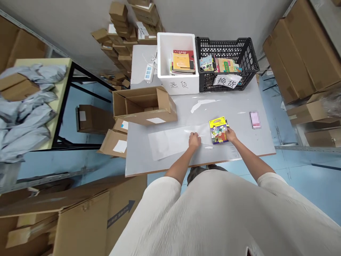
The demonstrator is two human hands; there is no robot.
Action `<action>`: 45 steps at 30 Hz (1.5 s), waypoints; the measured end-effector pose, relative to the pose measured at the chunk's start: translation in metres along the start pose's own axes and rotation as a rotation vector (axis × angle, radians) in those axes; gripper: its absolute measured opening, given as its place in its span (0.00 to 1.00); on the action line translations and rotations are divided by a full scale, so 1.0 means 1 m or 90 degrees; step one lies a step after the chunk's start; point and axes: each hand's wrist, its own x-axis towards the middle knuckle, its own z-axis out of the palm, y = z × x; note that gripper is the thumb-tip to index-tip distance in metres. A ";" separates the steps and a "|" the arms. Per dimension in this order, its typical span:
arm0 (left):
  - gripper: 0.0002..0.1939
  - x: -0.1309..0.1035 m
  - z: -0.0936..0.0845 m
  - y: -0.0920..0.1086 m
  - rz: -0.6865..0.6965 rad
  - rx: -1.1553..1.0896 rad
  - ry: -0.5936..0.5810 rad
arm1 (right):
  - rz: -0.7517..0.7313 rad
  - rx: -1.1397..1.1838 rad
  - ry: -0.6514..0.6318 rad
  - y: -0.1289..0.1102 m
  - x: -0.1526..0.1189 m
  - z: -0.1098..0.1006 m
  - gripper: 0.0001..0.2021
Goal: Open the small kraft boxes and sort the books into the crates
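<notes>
A translucent sheet of plastic wrap lies lengthwise on the grey table, its right end reaching the book. My left hand is closed at the sheet's near edge, fingers curled down onto it. A yellow and purple book with a cartoon cover lies face up at that right end. My right hand grips the book by its right edge, thumb over the cover; the fingers underneath are hidden.
An open cardboard box stands at the table's left. Behind are a white foam box and a black crate, both holding books. A power strip lies back left, a small pink item at right. Cardboard boxes flank the table.
</notes>
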 end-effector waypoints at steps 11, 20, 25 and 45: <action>0.09 -0.028 -0.060 0.002 -0.045 -0.409 0.152 | 0.012 -0.088 -0.017 -0.028 -0.003 0.070 0.21; 0.10 -0.037 -0.100 0.019 0.046 -0.474 0.199 | -0.218 -0.130 0.093 -0.068 -0.040 0.107 0.28; 0.09 -0.037 -0.110 0.030 0.108 -0.499 0.216 | -0.153 0.138 -0.257 -0.102 -0.060 0.125 0.27; 0.28 -0.067 -0.146 -0.015 0.136 -0.096 0.242 | -0.364 -0.037 -0.095 -0.141 -0.061 0.119 0.12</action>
